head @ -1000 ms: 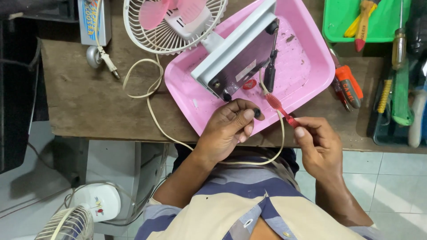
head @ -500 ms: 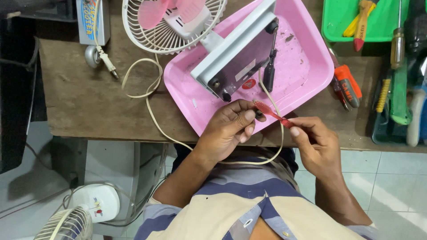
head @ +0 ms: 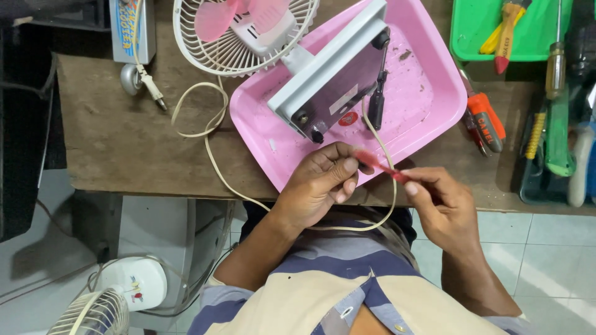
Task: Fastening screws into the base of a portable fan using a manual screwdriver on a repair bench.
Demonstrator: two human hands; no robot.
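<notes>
A small white fan (head: pixel 248 31) with pink blades lies tipped over, its grey square base (head: pixel 332 71) resting in a pink tray (head: pixel 428 93) on a wooden table (head: pixel 112 142). My left hand (head: pixel 323 180) is curled at the tray's near edge, fingertips closed on something small that I cannot make out. My right hand (head: pixel 441 201) grips a thin red-handled tool (head: pixel 379 164), which is blurred and points toward my left fingers. A cream power cord (head: pixel 211 149) loops from the fan across the table and under my hands.
A green tray (head: pixel 528 31) with yellow-and-red screwdrivers sits at the top right. More screwdrivers and an orange cutter (head: pixel 484 121) lie at the right. A plug (head: pixel 152 87) and a blue box (head: pixel 130 31) are at the top left. Another fan (head: pixel 112 304) stands on the floor.
The red tool has tilted flatter and moved a little right, its tip closer to my left fingertips. My left hand stays at the tray edge.
</notes>
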